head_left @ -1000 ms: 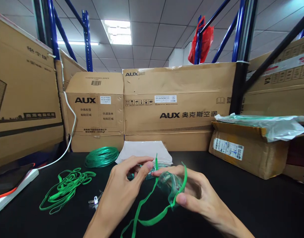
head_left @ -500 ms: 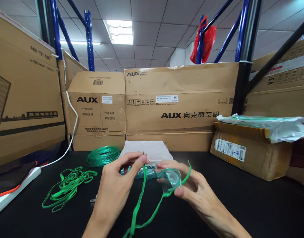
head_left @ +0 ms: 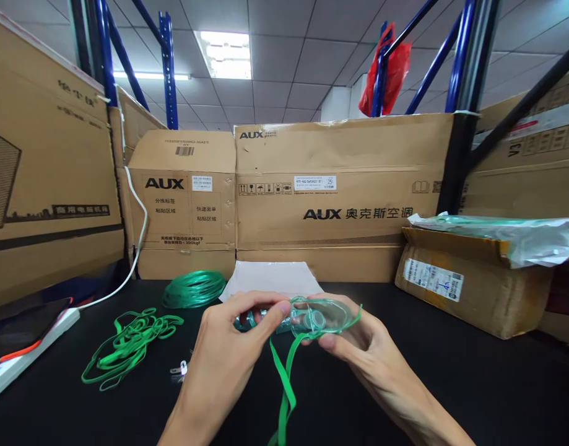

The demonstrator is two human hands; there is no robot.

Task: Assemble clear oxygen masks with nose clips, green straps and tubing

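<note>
Both hands hold a clear plastic mask with a green tint above the black table. My right hand cups the mask from the right and below, fingers closed on it. My left hand pinches the mask's left edge with thumb and forefinger, where a green elastic strap is attached. The strap hangs down between my wrists and loops round the mask's right side.
A pile of loose green straps and a small white clip lie at the left. A coil of green tubing and a white bag sit behind. Cardboard boxes wall the back; an open box stands right.
The mask has turned from facing down-right to lying flatter, its opening toward me. My left fingers have moved from the strap's free end to the mask's edge, and the strap now hangs lower.
</note>
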